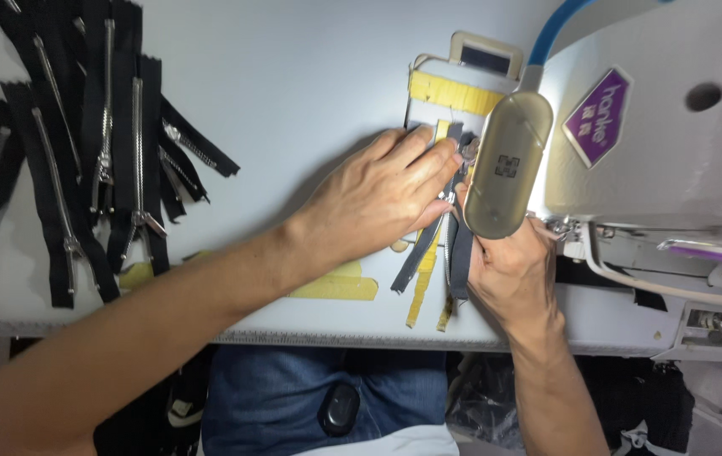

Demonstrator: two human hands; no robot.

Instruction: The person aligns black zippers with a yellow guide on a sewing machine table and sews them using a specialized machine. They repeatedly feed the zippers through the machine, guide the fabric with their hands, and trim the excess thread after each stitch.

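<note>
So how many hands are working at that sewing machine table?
2. The left hand presses flat on the dark zipper strip; the right hand grips it lower down, partly hidden behind the lamp head.

A dark grey zipper (460, 245) with metal teeth lay lengthwise near the counter's near edge, pinned flat.

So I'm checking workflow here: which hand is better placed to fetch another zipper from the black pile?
Probably the left hand: the zipper pile lies on its side of the table. The right hand sits by the sewing machine, gripping the dark strip.
</note>
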